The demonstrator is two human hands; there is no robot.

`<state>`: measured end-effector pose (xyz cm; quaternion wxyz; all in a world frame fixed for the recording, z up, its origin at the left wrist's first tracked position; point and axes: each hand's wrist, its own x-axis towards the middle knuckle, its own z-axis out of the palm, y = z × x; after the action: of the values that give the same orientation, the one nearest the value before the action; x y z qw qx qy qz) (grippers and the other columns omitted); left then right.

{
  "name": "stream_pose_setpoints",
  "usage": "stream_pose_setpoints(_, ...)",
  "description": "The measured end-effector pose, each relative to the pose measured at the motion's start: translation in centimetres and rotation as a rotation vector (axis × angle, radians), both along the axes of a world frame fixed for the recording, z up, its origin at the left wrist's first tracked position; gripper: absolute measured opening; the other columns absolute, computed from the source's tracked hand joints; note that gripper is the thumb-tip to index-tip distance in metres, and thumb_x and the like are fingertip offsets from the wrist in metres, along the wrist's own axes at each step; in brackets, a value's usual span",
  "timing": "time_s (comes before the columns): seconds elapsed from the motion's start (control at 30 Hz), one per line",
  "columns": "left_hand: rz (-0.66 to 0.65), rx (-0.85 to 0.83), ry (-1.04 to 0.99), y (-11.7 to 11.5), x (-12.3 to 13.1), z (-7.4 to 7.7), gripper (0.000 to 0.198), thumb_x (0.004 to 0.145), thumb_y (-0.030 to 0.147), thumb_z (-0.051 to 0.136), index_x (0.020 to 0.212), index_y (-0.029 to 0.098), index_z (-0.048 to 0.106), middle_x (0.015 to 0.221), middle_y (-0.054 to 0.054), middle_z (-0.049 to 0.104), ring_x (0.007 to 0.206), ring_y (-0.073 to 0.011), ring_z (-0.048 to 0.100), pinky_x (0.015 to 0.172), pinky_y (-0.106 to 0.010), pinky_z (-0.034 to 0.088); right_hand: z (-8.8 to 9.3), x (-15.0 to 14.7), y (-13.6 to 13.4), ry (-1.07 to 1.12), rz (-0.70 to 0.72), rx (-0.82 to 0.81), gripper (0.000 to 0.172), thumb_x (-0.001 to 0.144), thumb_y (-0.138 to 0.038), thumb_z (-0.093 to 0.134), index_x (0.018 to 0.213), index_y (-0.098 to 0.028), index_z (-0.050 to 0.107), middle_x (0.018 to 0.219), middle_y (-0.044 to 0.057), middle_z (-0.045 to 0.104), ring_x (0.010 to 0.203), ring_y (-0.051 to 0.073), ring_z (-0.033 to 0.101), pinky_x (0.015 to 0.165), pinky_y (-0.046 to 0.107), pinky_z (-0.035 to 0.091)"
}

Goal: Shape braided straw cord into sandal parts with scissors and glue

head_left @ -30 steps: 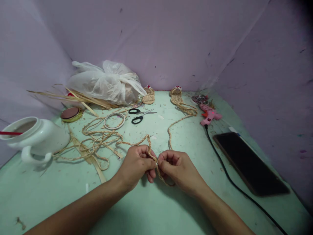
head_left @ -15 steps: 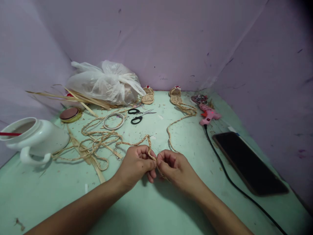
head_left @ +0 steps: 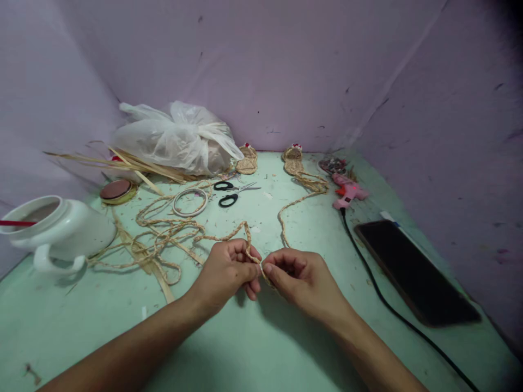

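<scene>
My left hand and my right hand meet at the middle of a pale green table, both pinching one braided straw cord. The fingers of each hand are curled tight on the braid where the thumbs touch. From my left hand the cord runs back into a loose tangle at the left. Another braided strand leads from near my right hand up to a small woven sandal by the back wall.
A white jug lies at the left. Behind are a plastic bag, dry straw strips, a tape roll, a ring, black scissors, a second woven sandal. A pink glue gun with black cable and a dark phone lie right.
The loop of braid that hung below my right hand has been drawn in under the fingers. Both hands stay together at the same spot, shifted slightly.
</scene>
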<state>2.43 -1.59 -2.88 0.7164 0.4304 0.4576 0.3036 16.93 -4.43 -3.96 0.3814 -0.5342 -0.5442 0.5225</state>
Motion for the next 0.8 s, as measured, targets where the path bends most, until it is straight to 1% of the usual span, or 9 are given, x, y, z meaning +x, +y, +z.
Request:
stream_pose_setpoints(0.07,-0.006,-0.001,0.017,0.02,0.06,-0.01,0.018,0.056,0.017,0.063,0.067,0.014,0.050,0.039,0.002,0.057,0.030,-0.0094,0.048,0.032,-0.019,0.041,0.04,0.29,-0.21,-0.163,0.019,0.168,0.016,0.077,-0.019,0.051,0.065,-0.016,0.061,0.056,-0.002,0.057,0.050,0.009,0.046,0.047,0.020,0.034)
stream_pose_setpoints(0.13,-0.009,-0.002,0.038,0.03,0.13,0.00,0.018,0.055,0.017,0.063,0.067,0.014,0.049,0.039,0.003,0.057,0.030,-0.0093,0.048,0.032,-0.019,0.041,0.21,0.39,-0.36,-0.269,0.048,0.298,0.019,0.078,-0.015,0.050,0.063,-0.017,0.062,0.058,-0.001,0.060,0.053,0.009,0.050,0.051,0.020,0.037)
stream_pose_setpoints(0.2,-0.004,-0.003,0.054,0.07,0.17,0.01,0.019,0.055,0.016,0.063,0.067,0.014,0.049,0.039,0.003,0.057,0.030,-0.0092,0.048,0.031,-0.019,0.041,0.38,0.34,-0.43,-0.314,0.064,0.391,0.020,0.078,-0.011,0.050,0.064,-0.018,0.063,0.059,-0.002,0.062,0.052,0.009,0.052,0.051,0.020,0.037)
stream_pose_setpoints(0.27,0.007,-0.001,0.060,0.12,0.17,0.02,0.018,0.054,0.016,0.062,0.067,0.015,0.048,0.039,0.003,0.056,0.030,-0.0090,0.047,0.031,-0.019,0.041,0.44,0.25,-0.46,-0.339,0.066,0.445,0.020,0.078,-0.010,0.051,0.066,-0.018,0.065,0.060,-0.001,0.064,0.051,0.008,0.052,0.051,0.019,0.037)
stream_pose_setpoints(0.4,0.018,-0.008,0.063,0.22,0.12,-0.10,0.018,0.054,0.015,0.060,0.068,0.015,0.048,0.038,0.003,0.056,0.029,-0.0092,0.047,0.031,-0.019,0.040,0.26,0.14,-0.50,-0.391,0.050,0.484,0.018,0.077,-0.009,0.052,0.070,-0.017,0.067,0.059,-0.001,0.063,0.051,0.008,0.053,0.051,0.018,0.037)
stream_pose_setpoints(0.53,0.013,-0.004,0.068,0.22,0.10,-0.18,0.020,0.053,0.016,0.060,0.069,0.014,0.049,0.038,0.003,0.056,0.030,-0.0095,0.047,0.031,-0.019,0.040,0.21,0.13,-0.64,-0.448,0.060,0.519,0.019,0.076,-0.009,0.051,0.066,-0.016,0.066,0.055,-0.001,0.060,0.047,0.008,0.049,0.049,0.019,0.035)
stream_pose_setpoints(0.8,-0.021,0.020,0.153,-0.04,0.18,0.38,0.017,0.054,0.018,0.058,0.068,0.015,0.048,0.039,0.005,0.055,0.031,-0.0097,0.048,0.033,-0.020,0.041,0.35,0.11,-0.70,-0.459,0.072,0.473,0.019,0.076,-0.009,0.050,0.062,-0.016,0.062,0.054,-0.002,0.057,0.050,0.008,0.048,0.050,0.020,0.034)
